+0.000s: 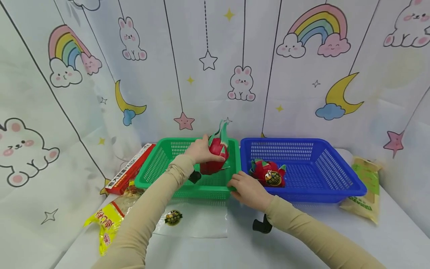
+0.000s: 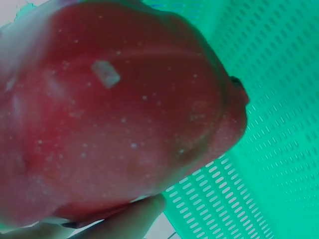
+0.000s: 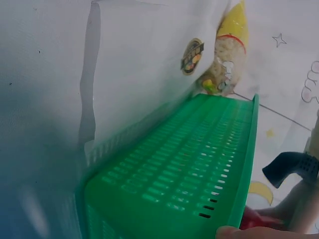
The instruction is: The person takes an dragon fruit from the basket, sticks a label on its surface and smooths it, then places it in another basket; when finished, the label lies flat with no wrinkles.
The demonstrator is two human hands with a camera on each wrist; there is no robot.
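Here, a red dragon fruit (image 1: 220,148) is grasped by the left hand (image 1: 200,151) over the green basket (image 1: 191,191). The right hand (image 1: 250,191) grips that basket at its near right corner; just beside, the blue basket (image 1: 322,192) holds a second dragon fruit (image 1: 265,170).

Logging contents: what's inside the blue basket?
One dragon fruit with a round label, at the near left. The near rim hides its underside and the floor just behind.
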